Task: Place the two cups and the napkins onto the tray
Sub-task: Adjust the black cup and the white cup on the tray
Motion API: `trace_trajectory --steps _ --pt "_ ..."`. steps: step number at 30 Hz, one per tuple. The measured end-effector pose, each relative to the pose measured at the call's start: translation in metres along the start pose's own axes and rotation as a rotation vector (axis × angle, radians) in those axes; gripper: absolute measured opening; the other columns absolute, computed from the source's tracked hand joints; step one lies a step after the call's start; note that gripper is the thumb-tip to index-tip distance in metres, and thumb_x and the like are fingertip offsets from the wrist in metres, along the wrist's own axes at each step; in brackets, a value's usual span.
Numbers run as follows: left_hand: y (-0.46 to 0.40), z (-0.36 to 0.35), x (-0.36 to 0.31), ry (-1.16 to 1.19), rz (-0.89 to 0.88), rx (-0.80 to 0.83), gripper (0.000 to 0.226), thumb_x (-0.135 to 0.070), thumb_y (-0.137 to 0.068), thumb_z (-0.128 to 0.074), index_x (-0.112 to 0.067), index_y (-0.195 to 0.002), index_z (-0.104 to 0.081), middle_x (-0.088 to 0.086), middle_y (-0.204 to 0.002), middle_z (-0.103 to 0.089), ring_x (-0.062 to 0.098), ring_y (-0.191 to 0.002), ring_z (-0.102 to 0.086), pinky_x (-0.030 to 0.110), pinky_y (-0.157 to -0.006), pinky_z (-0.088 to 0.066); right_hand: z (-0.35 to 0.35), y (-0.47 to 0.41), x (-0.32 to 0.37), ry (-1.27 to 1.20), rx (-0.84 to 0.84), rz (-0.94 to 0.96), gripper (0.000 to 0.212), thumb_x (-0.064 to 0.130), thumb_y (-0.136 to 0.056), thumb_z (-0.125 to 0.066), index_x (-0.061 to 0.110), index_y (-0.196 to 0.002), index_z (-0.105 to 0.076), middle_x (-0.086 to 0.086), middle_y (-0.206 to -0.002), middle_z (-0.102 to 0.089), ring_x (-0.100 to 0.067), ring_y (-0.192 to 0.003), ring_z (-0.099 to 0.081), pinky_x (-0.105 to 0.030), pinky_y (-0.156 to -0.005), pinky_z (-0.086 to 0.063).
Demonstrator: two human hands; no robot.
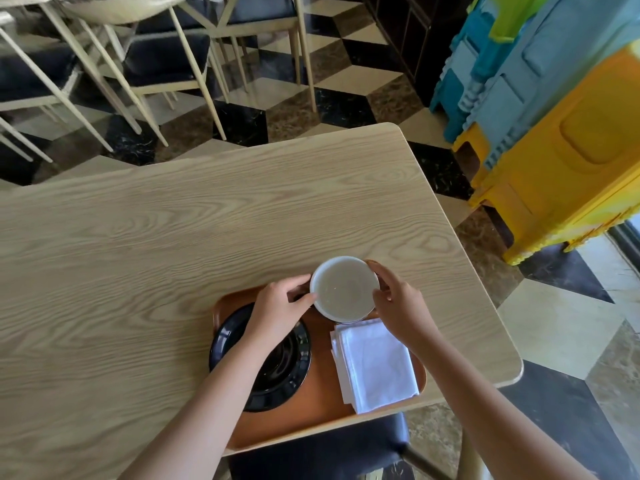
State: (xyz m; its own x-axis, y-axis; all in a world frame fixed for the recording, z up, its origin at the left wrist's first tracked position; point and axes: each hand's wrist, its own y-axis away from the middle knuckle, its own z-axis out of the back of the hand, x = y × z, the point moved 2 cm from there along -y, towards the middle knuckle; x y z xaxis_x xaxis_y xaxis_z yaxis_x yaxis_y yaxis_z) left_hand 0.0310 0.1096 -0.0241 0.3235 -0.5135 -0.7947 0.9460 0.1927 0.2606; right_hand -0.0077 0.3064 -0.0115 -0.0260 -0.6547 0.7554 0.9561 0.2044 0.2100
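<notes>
Bright, even daylight; soft faint shadows lie under the forearms on the pale rectangular wood-grain table (pixel 173 237). Beyond the table the glossy checkered floor (pixel 346 109) shows sheen. Lines bow near the edges; corners look slightly soft.

Left forearm hides much of the black plate (pixel 221 344). Cup (pixel 344 289) base hidden; second cup not discernible. Tray (pixel 311 407) far edge covered by both hands.

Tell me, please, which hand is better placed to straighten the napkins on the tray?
Probably the right hand. It is on the cup's right side, directly above the napkins. The left hand holds the cup's other side, over the black plate, farther away.
</notes>
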Motion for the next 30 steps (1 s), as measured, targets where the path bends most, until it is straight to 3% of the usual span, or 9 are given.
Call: trace_trajectory --steps 9,12,15,17,20,22,25,28,30 --pt "0.008 0.000 -0.003 0.019 0.021 -0.032 0.040 -0.024 -0.083 -0.066 -0.019 -0.122 -0.060 -0.003 -0.118 -0.067 0.008 -0.107 -0.060 0.031 -0.100 -0.044 -0.002 0.003 0.003 0.001 0.028 0.026 0.048 0.006 -0.089 -0.041 0.026 -0.132 -0.043 -0.006 -0.097 -0.063 -0.023 -0.088 -0.060 -0.032 -0.070 -0.048" --pt "0.014 -0.003 -0.007 -0.025 0.023 -0.060 0.040 -0.022 -0.086 -0.063 -0.015 -0.125 -0.057 -0.001 -0.122 -0.063 0.013 -0.111 -0.057 0.026 -0.097 -0.042 0.000 0.006 0.000 0.036 0.065 0.034 0.050 0.009 -0.089 -0.046 0.024 -0.136 -0.036 -0.010 -0.106 -0.063 -0.027 -0.095 -0.060 -0.035 -0.075 -0.050" --pt "0.044 -0.008 -0.013 -0.129 -0.148 -0.268 0.038 -0.017 -0.087 -0.060 -0.012 -0.125 -0.055 0.003 -0.122 -0.059 0.016 -0.115 -0.052 0.024 -0.098 -0.038 0.007 0.027 -0.008 0.148 0.022 0.128 0.048 0.015 -0.089 -0.050 0.022 -0.135 -0.038 -0.005 -0.118 -0.061 -0.024 -0.101 -0.060 -0.039 -0.079 -0.053" --pt "0.067 -0.018 -0.013 -0.199 -0.314 -0.355 0.036 -0.020 -0.087 -0.054 -0.010 -0.122 -0.055 0.006 -0.118 -0.060 0.016 -0.112 -0.051 0.021 -0.099 -0.037 0.013 0.042 -0.019 0.294 -0.056 0.209 0.044 0.017 -0.087 -0.054 0.020 -0.130 -0.046 -0.001 -0.125 -0.059 -0.022 -0.108 -0.058 -0.035 -0.082 -0.052" --pt "0.098 -0.054 -0.008 -0.354 -0.492 -0.148 0.041 -0.026 -0.088 -0.047 -0.012 -0.126 -0.051 0.009 -0.126 -0.057 0.018 -0.118 -0.050 0.029 -0.101 -0.042 0.014 0.066 -0.039 0.530 -0.044 0.378 0.046 0.026 -0.083 -0.057 0.018 -0.128 -0.049 -0.005 -0.134 -0.054 -0.022 -0.126 -0.047 -0.038 -0.096 -0.047" --pt "0.111 -0.082 -0.001 -0.521 -0.525 0.002 0.049 -0.034 -0.086 -0.043 -0.015 -0.130 -0.047 0.012 -0.135 -0.052 0.024 -0.125 -0.048 0.035 -0.101 -0.044 0.008 0.079 -0.058 0.697 0.079 0.459 0.054 0.042 -0.083 -0.045 0.020 -0.133 -0.044 -0.003 -0.143 -0.041 -0.017 -0.136 -0.028 -0.035 -0.110 -0.025" --pt "0.112 -0.106 0.004 -0.665 -0.468 0.115 0.052 -0.039 -0.086 -0.037 -0.016 -0.131 -0.049 0.016 -0.141 -0.047 0.028 -0.131 -0.042 0.038 -0.101 -0.043 0.000 0.086 -0.077 0.802 0.194 0.461 0.061 0.050 -0.081 -0.039 0.023 -0.136 -0.038 0.000 -0.147 -0.032 -0.012 -0.142 -0.003 -0.031 -0.111 -0.003" --pt "0.108 -0.109 0.008 -0.731 -0.418 0.150 0.053 -0.040 -0.084 -0.035 -0.015 -0.127 -0.055 0.015 -0.141 -0.047 0.026 -0.131 -0.042 0.039 -0.103 -0.041 -0.003 0.085 -0.081 0.773 0.182 0.434 0.061 0.049 -0.081 -0.041 0.022 -0.136 -0.040 -0.001 -0.147 -0.033 -0.008 -0.142 0.000 -0.032 -0.112 -0.008" --pt "0.106 -0.106 0.009 -0.769 -0.416 0.156 0.053 -0.040 -0.084 -0.034 -0.017 -0.128 -0.055 0.013 -0.141 -0.047 0.024 -0.132 -0.041 0.037 -0.104 -0.036 -0.004 0.084 -0.079 0.755 0.176 0.422 0.060 0.048 -0.079 -0.043 0.022 -0.133 -0.043 -0.004 -0.145 -0.039 -0.011 -0.141 -0.015 -0.034 -0.109 -0.017"
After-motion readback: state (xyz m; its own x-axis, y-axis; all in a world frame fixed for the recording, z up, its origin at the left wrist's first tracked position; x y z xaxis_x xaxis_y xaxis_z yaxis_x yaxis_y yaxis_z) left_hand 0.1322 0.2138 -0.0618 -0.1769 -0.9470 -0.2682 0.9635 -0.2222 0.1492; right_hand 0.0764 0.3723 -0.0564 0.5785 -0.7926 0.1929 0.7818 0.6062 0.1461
